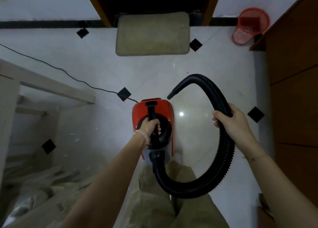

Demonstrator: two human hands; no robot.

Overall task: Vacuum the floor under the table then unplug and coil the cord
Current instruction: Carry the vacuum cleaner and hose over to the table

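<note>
A small red and white vacuum cleaner (140, 112) hangs above the white tiled floor, carried by its black top handle, on which my left hand (151, 126) is shut. Its black ribbed hose (228, 152) loops from the vacuum's near end out to the right and back up. My right hand (230, 121) grips the hose partway along. The hose's tapered nozzle (173, 92) points down-left, just beyond the vacuum's far end. A thin black power cord (75, 78) runs from the vacuum's far end across the floor to the left edge.
A glass-topped table with a pale frame (56, 90) stands at the left. A beige mat (153, 33) lies before a dark doorway ahead. A red mesh basket (249, 25) sits at the far right beside a brown wooden cabinet (292, 72).
</note>
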